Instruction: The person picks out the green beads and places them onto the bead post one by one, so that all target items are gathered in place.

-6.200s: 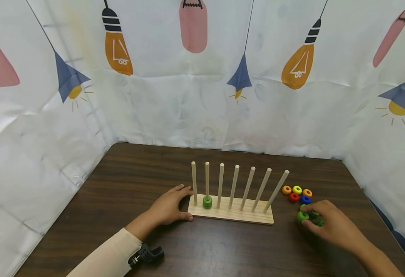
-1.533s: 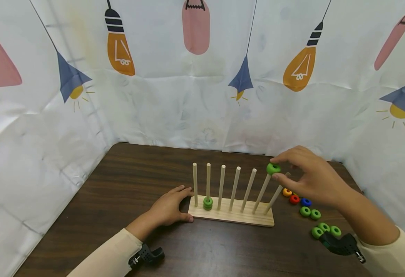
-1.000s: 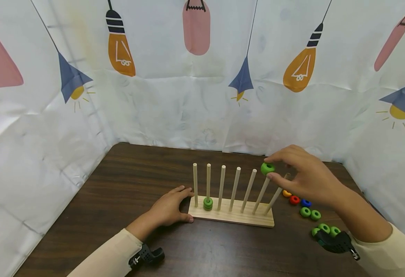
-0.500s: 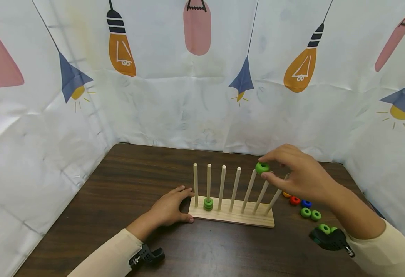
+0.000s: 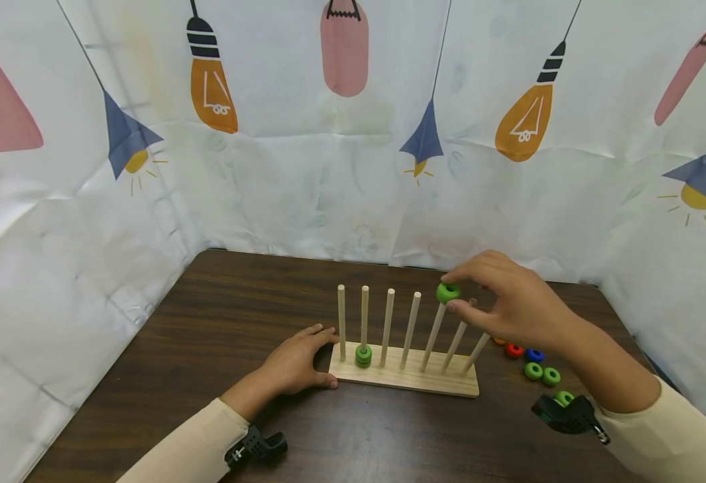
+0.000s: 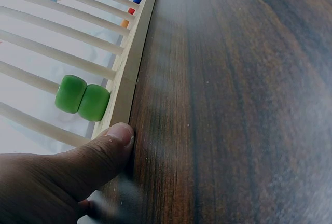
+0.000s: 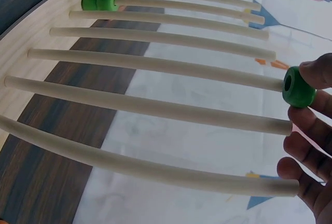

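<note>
Dark wood grain runs across the table [image 5: 208, 308] beneath both hands. The right hand [image 5: 504, 302] pinches a green bead [image 5: 447, 294] between thumb and fingers, at the top of the fifth peg [image 5: 434, 335] counting from the left hand. From the right wrist its hole shows beside the peg's tip; whether the tip has entered, I cannot tell.

Good handling here, I judge, means a light pinch on the rim with the hole uncovered, its axis turned to the peg's line, and lowering only once centred; a tilted bead could jam. The spare fingers should mind the two pegs beneath the palm, whose tips stand close to them.

Below the right hand lies the board [image 5: 401, 379] that carries the pegs. Under its forearm side, on the table, lie loose green beads [image 5: 533, 371], a red bead [image 5: 514, 351] and a blue bead [image 5: 534, 355].

Farther across, two stacked green beads [image 5: 362, 356] sit low on the second peg. Just past them the left hand [image 5: 292, 360] grips the board's end, thumb against the front edge; firm, even pressure there should stop sliding.

Farthest from the hands hangs a pale cloth [image 5: 268, 201] printed with lamps.
</note>
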Demonstrator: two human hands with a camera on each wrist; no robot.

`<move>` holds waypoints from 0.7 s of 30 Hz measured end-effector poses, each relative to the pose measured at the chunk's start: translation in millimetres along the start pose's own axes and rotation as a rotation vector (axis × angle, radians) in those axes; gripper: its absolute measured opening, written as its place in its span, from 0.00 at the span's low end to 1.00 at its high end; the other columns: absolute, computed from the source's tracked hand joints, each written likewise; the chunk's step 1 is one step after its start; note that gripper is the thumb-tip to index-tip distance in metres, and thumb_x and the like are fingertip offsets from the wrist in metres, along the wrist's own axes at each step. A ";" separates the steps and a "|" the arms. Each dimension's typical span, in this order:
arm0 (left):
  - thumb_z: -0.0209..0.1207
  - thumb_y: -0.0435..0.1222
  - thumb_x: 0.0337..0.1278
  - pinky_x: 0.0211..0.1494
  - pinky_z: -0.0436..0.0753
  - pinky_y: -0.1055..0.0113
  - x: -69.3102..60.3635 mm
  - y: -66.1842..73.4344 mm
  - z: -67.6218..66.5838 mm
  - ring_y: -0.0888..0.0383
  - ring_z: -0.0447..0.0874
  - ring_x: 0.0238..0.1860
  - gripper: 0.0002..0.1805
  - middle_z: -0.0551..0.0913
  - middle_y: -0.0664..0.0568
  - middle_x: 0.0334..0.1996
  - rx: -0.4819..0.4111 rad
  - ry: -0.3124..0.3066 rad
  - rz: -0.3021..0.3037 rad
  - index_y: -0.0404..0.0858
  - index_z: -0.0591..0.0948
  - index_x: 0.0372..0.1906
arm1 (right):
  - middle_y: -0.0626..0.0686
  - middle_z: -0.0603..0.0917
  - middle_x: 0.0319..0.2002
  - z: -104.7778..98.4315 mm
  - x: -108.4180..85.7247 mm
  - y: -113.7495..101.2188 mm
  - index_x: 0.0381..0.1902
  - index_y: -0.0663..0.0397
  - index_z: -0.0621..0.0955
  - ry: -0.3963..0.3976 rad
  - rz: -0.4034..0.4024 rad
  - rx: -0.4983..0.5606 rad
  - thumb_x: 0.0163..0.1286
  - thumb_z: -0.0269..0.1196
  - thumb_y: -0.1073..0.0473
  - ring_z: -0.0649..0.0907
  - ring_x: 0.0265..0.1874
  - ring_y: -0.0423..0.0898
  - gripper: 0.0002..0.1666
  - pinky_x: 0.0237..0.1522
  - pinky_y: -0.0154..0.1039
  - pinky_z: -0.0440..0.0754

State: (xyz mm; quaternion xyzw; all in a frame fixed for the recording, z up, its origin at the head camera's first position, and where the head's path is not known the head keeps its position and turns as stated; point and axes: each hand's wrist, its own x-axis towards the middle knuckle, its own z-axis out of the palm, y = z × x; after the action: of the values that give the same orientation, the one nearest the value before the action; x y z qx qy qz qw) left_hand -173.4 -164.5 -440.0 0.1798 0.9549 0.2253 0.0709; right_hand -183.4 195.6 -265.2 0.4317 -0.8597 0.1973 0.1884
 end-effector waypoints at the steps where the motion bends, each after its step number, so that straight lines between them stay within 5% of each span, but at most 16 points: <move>1: 0.79 0.52 0.45 0.68 0.69 0.38 0.0 -0.1 0.1 0.44 0.61 0.76 0.43 0.70 0.50 0.74 0.001 0.000 0.000 0.48 0.78 0.69 | 0.39 0.84 0.48 0.4 0.5 0.0 0.51 0.45 0.86 0.000 0.000 0.001 0.58 0.78 0.59 0.79 0.46 0.39 0.22 0.41 0.39 0.80; 21: 0.79 0.53 0.45 0.67 0.70 0.38 0.7 -0.6 0.5 0.44 0.61 0.76 0.43 0.70 0.50 0.74 0.005 -0.004 -0.004 0.49 0.78 0.69 | 0.39 0.84 0.48 8.7 12.1 -5.3 0.51 0.46 0.86 -0.022 -0.001 0.030 0.61 0.77 0.56 0.79 0.46 0.40 0.20 0.38 0.41 0.81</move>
State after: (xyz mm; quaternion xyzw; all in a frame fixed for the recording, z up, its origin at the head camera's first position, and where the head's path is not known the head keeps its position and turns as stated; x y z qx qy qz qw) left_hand -174.1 -164.6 -440.8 0.1783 0.9557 0.2226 0.0727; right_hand -187.2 180.3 -265.7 0.4370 -0.8585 0.2054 0.1726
